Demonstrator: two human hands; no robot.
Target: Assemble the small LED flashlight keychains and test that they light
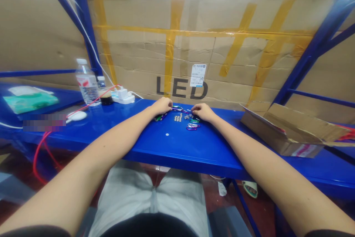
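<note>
My left hand (163, 106) is at the far side of the blue table, its fingers curled together above a dark and green cluster of carabiners (160, 117). Opposite it, my right hand (203, 111) has its fingertips pinched; what is in them is too small to make out. Between the two hands lie blue and purple carabiners (180, 109). Several small round silvery pieces (178, 118) sit in rows nearer to me. Beside the right hand are small metal bits (188, 117) and a group of green, silver and purple carabiners (192, 126).
A small white disc (166, 134) lies on the blue table (188, 152). An open cardboard box (288, 129) stands right. Left are a water bottle (87, 83), a dark-filled bottle (105, 92), a power strip (123, 97), red cable (41, 152) and tissue pack (30, 100). Cardboard rises behind.
</note>
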